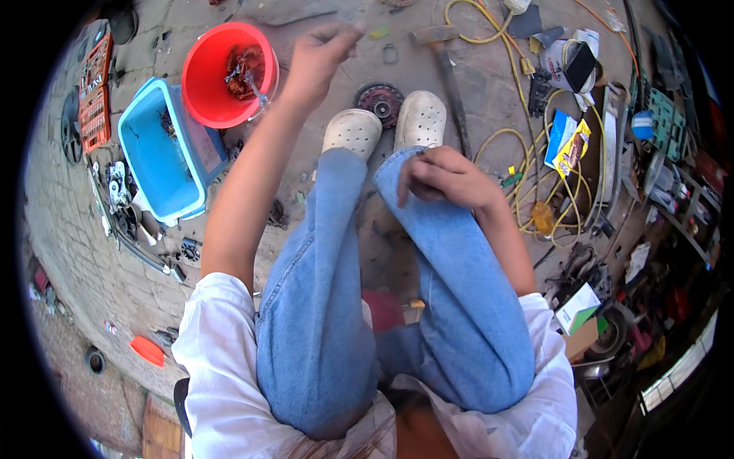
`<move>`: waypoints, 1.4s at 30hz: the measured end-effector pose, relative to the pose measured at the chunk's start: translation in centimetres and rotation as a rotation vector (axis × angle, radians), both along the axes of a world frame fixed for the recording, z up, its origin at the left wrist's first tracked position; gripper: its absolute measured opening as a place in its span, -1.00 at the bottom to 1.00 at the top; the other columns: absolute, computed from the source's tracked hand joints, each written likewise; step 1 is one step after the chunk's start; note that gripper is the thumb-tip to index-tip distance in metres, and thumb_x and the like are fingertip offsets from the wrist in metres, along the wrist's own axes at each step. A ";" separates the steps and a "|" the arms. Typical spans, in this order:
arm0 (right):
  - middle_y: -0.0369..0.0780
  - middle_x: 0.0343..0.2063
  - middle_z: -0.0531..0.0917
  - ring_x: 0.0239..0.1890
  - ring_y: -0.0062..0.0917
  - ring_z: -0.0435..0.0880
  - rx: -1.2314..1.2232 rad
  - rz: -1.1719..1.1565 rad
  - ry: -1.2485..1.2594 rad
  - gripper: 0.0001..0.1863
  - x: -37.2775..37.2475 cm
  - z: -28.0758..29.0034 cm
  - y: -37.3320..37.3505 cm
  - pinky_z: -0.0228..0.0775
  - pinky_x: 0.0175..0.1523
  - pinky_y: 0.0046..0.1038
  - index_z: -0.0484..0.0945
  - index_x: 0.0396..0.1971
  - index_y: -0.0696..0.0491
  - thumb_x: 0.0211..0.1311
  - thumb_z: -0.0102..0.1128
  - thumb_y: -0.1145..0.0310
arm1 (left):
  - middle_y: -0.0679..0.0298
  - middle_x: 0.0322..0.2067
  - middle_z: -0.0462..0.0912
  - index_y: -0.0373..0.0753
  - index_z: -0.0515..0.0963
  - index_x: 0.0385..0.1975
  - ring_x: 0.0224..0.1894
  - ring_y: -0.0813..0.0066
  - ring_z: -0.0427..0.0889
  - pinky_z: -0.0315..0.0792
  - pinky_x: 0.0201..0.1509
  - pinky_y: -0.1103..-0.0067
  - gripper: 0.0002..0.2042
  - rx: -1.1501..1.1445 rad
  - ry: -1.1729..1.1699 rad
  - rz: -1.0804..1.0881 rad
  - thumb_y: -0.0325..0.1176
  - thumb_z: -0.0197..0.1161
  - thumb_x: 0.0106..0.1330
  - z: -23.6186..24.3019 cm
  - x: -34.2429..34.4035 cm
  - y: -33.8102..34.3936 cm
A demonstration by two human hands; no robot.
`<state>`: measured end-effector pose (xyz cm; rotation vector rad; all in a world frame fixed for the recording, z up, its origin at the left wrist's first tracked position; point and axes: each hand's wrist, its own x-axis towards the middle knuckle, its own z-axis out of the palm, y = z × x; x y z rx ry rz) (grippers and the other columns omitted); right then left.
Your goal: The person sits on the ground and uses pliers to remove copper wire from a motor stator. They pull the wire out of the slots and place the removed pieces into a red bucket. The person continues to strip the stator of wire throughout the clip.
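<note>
My left hand is held out to the right of a red bucket, fingers drawn together and slightly blurred; whatever they may pinch is too small to make out. Inside the bucket lies a clump of reddish, oily metal parts. My right hand hovers at my right shin, its fingers curled in, and their grip is hidden. A dark round disc-shaped part with a central hub lies on the ground just beyond my shoes. Right of it lies a long-handled hammer, head away from me.
Beside the bucket stands a blue plastic tub with small parts inside. An orange tool case is at far left. Yellow cable loops over the ground at right, near packets, a green case and heaped metal parts.
</note>
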<state>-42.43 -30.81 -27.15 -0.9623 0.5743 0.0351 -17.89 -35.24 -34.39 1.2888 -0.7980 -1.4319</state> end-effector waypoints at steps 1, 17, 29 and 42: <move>-0.18 -0.61 0.58 -0.65 -0.58 0.41 0.089 -0.146 -0.183 -0.53 0.0 0.1 0.4 0.32 -0.42 -0.55 0.57 -0.51 0.17 0.40 -0.15 0.12 | 0.44 -0.57 0.45 -0.27 0.54 -0.48 -0.47 0.70 0.34 0.21 -0.33 0.74 -0.79 -0.012 -0.154 -0.067 -0.25 0.27 0.23 0.1 -0.2 0.1; -0.17 -0.12 0.58 0.02 -0.38 0.50 0.507 -0.940 -0.836 -0.48 1.5 2.4 -1.2 -0.08 0.43 -0.22 0.58 -0.23 0.05 0.44 -0.40 0.05 | 0.12 0.02 0.48 -0.35 0.31 0.13 0.12 0.33 0.45 0.32 0.23 0.42 -0.34 -0.146 0.205 -0.423 -0.46 0.44 -0.03 8.0 -8.0 7.5; -0.07 0.01 0.53 0.10 -0.25 0.48 0.657 -0.878 -0.615 -0.46 0.2 2.5 -0.5 0.19 0.29 -0.19 0.54 -0.14 0.12 0.44 -0.39 0.03 | 0.22 -0.20 0.62 -0.36 0.47 -0.14 -0.13 0.47 0.61 0.47 -0.02 0.53 -0.69 -0.259 -0.239 -0.498 -0.54 0.29 0.10 6.4 -7.2 8.4; -0.05 -0.33 0.58 -0.31 -0.31 0.67 0.829 -0.712 -0.605 -0.43 -0.6 2.1 1.1 0.43 0.06 -0.23 0.49 -0.42 0.16 0.44 -0.41 0.02 | 0.17 -0.32 0.61 -0.30 0.47 -0.08 -0.28 0.38 0.62 0.47 -0.14 0.52 -0.52 -0.355 -0.372 -0.630 -0.37 0.42 -0.06 8.6 -5.8 8.5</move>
